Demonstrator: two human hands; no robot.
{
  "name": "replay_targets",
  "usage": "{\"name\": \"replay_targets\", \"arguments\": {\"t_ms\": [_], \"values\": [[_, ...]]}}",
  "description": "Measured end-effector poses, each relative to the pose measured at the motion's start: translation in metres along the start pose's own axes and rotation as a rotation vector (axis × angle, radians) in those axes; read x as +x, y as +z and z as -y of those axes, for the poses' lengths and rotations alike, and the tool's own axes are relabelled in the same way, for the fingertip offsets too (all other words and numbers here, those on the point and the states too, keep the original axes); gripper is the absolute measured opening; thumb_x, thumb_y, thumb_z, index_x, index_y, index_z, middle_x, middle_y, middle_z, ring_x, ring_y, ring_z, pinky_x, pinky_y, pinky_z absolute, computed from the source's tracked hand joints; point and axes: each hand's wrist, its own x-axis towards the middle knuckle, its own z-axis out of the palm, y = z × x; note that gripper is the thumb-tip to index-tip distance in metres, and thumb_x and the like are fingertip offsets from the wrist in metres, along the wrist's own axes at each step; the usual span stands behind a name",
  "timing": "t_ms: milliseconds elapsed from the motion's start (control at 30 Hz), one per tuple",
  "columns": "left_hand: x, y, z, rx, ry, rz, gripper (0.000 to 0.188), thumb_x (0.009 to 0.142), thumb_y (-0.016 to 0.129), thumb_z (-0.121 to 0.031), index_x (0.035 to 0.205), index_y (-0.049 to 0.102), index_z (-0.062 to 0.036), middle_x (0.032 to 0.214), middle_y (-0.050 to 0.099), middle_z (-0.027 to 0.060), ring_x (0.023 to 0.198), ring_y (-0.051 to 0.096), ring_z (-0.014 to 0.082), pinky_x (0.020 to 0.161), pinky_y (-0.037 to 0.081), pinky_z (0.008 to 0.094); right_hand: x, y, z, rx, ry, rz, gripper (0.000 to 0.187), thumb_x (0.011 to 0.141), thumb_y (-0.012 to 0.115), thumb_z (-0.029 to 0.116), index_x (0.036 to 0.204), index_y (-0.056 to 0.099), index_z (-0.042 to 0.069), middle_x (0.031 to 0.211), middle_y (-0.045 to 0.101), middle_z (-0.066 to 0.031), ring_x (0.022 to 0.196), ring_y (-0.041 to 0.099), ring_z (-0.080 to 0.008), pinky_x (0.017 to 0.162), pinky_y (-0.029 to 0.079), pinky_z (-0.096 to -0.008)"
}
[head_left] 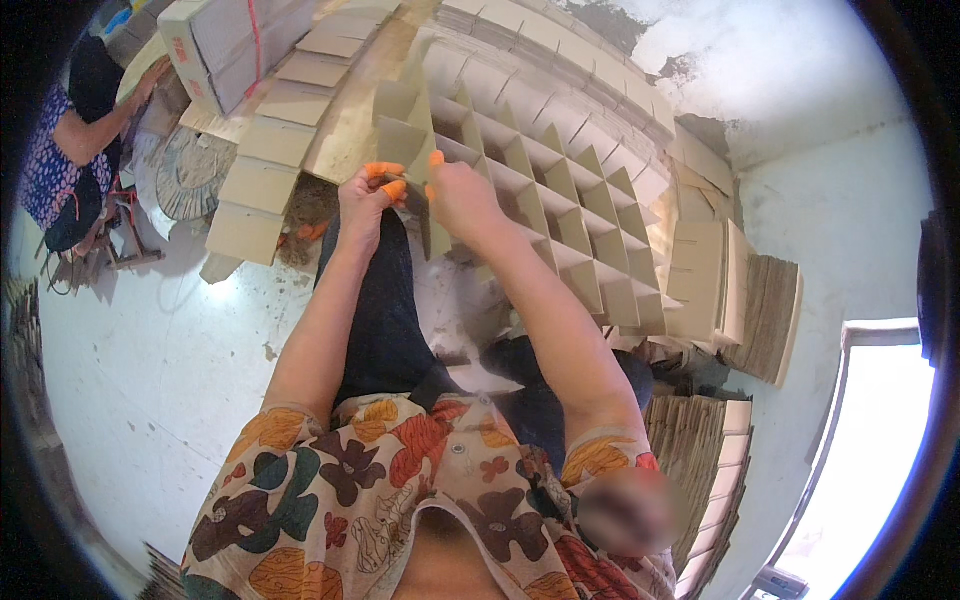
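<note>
A cardboard divider grid (548,205) of crossed, slotted strips stands in front of me, its cells open upward. My right hand (468,200) is at its near left corner, fingers closed on the edge of a strip; the palm side is hidden. My left hand (365,208) is just left of that corner, fingers curled, with thumb and forefinger a little apart and nothing visible between them. Orange finger covers show on the thumb and forefinger of my left hand and on fingertips of my right.
Rows of slotted cardboard strips (262,175) lie at the left, beside a large carton (235,50). More stacked strips (560,45) line the far side. Cardboard bundles (765,315) stand by the right wall. Another person (85,150) works at the far left.
</note>
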Motion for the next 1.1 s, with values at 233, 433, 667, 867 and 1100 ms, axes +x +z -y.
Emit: {"name": "replay_targets", "arguments": {"t_ms": [233,433,667,867,1100], "values": [[0.004,0.0,0.003,0.003,0.013,0.018,0.026,0.081,0.061,0.005,0.107,0.06,0.0011,0.088,0.064,0.0054,0.07,0.058,0.0117,0.062,0.047,0.0236,0.011,-0.019,0.02,-0.011,-0.024,0.057,0.019,0.069,0.072,0.013,0.082,0.067,-0.001,0.088,0.065,-0.0238,0.088,0.065,-0.0369,0.073,0.053,-0.0443],[0.002,0.002,-0.001,0.101,0.056,-0.021,0.044,0.077,0.063,0.006,0.12,0.057,-0.0003,0.095,0.063,0.0065,0.072,0.059,0.0129,0.062,0.048,0.0244,0.029,-0.023,0.001,0.038,-0.067,0.084,0.026,0.072,0.072,0.021,0.086,0.066,0.0,0.089,0.066,-0.0222,0.089,0.065,-0.0367,0.074,0.053,-0.0439],[-0.032,0.015,-0.05,1.126,0.649,0.085,0.078,0.063,0.076,-0.001,0.135,0.046,-0.0064,0.127,0.053,0.0161,0.108,0.053,0.0298,0.093,0.044,0.0369,-0.004,-0.054,-0.11,-0.096,0.306,-0.589,0.051,0.082,0.063,0.046,0.105,0.056,0.001,0.081,0.065,-0.0157,0.081,0.063,-0.0363,0.078,0.048,-0.0485],[0.006,0.069,-0.058,1.36,0.666,0.65,0.098,0.055,0.077,-0.002,0.141,0.031,-0.0031,0.146,0.032,0.0151,0.138,0.023,0.0336,0.112,0.026,0.0415,-0.068,-0.079,-0.227,-0.266,0.628,-0.217,0.081,0.079,0.051,0.07,0.109,0.054,-0.005,0.102,0.062,-0.0289,0.1,0.061,-0.0346,0.095,0.036,-0.0534],[0.094,0.101,-0.024,1.41,0.704,0.906,0.071,0.061,0.073,0.001,0.128,0.049,-0.0046,0.143,0.039,0.0084,0.134,0.033,0.031,0.107,0.033,0.0387,-0.11,-0.065,-0.145,0.032,0.168,-0.005,0.044,0.081,0.065,0.029,0.114,0.053,0.002,0.089,0.063,-0.0254,0.086,0.064,-0.0357,0.077,0.048,-0.0454]]}}
